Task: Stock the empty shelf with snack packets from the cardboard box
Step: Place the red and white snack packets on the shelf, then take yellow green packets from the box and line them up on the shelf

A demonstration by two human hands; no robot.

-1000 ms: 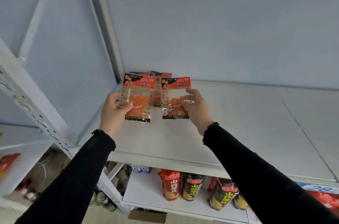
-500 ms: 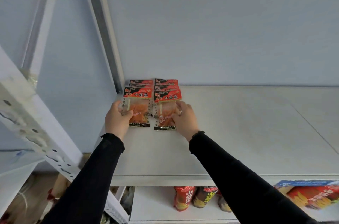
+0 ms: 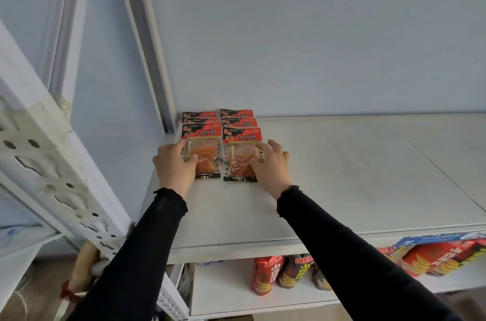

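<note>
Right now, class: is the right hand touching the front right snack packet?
Touching. The head view shows the right hand with its fingers lying on the front right snack packet.

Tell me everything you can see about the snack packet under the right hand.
The clear plastic snack packet with a red and black header lies flat on the white shelf board, front packet of the right-hand column, overlapping one behind it. Its window shows orange strips; a dark printed band runs along its near edge. The right hand rests on its right side, fingers on the window. A matching packet lies close beside it on the left.
</note>
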